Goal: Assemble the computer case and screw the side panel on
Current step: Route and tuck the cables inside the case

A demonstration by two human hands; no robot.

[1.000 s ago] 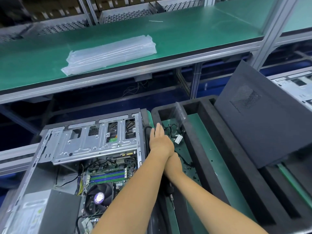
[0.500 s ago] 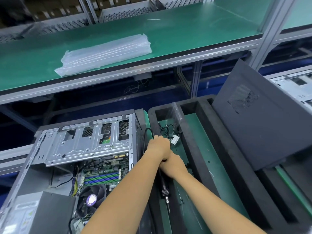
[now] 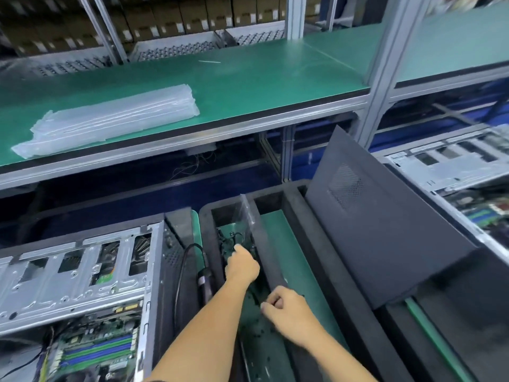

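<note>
My left hand reaches into the foam tray, fingers hidden, so I cannot tell its grip. My right hand curls, seemingly pinching screws. The panel leans right of the tray, apart from the open case: probably thin, stiff, sharp-edged; I'd take it by opposite edges.

A long green-matted workbench shelf spans the top on grey aluminium uprights; a clear plastic sleeve bundle lies there, brown cardboard boxes stacked behind.
</note>
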